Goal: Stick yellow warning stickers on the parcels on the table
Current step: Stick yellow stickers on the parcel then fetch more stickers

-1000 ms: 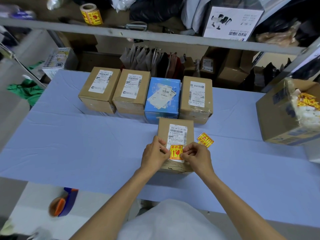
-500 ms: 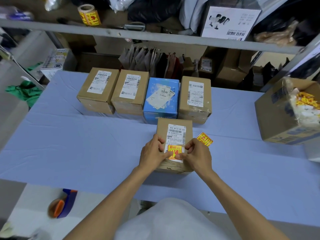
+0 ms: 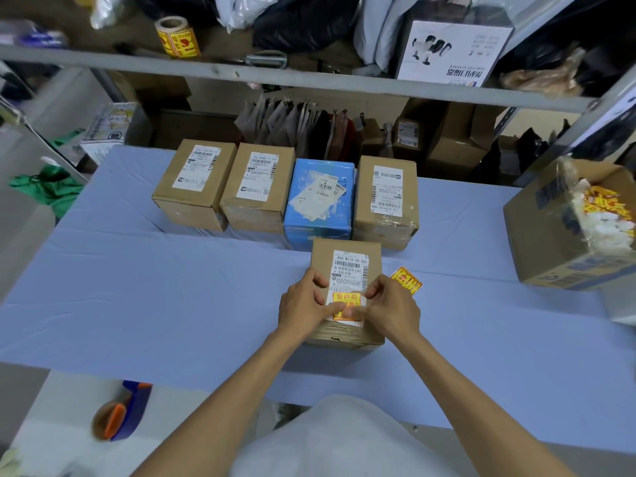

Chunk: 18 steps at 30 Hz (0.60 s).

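yellow sticker [image 3: 345,298], lower half covered

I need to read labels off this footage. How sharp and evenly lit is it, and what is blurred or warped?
Head view: the near parcel has a sharp, readable label; the left hand and right hand at the yellow sticker are slightly smeared; the side edges blur, including the open carton; the shelf rail slants, likely wide-lens skew; light is soft, shadows faint.

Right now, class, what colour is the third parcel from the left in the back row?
The parcel is blue, seen best in the head view.
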Tool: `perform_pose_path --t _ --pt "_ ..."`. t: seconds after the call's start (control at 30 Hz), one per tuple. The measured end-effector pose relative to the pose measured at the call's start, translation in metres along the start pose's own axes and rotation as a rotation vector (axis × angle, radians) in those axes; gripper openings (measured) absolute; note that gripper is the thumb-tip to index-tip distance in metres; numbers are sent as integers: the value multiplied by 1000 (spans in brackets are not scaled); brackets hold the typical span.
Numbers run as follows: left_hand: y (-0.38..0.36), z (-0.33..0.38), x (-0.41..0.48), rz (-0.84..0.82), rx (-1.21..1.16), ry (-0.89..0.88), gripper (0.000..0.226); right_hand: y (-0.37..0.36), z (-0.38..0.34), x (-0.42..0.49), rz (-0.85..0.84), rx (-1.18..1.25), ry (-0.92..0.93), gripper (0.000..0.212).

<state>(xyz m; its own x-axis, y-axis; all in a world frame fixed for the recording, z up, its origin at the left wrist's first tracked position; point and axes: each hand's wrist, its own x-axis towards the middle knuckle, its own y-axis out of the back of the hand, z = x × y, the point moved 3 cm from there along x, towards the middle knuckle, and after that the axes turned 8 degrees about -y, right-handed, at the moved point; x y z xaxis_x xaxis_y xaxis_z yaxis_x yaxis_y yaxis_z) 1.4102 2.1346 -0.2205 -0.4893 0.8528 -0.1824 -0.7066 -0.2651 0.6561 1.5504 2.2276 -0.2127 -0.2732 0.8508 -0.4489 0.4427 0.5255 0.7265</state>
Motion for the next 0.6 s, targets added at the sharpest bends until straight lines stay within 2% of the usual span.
perform_pose_path --t 0.07,0.1,0.3,0.6 --pt "0 0 0 -13 -17 3 42 2 -2 0 -57 -94 54 62" --pt "1 0 1 -14 -20 5 42 2 -3 1 -68 -126 77 63" --pt "4 0 2 -74 -52 3 49 -2 -6 4 -16 -134 102 41" --pt "5 -3 0 -88 -130 26 43 -5 1 12 56 106 -1 24"
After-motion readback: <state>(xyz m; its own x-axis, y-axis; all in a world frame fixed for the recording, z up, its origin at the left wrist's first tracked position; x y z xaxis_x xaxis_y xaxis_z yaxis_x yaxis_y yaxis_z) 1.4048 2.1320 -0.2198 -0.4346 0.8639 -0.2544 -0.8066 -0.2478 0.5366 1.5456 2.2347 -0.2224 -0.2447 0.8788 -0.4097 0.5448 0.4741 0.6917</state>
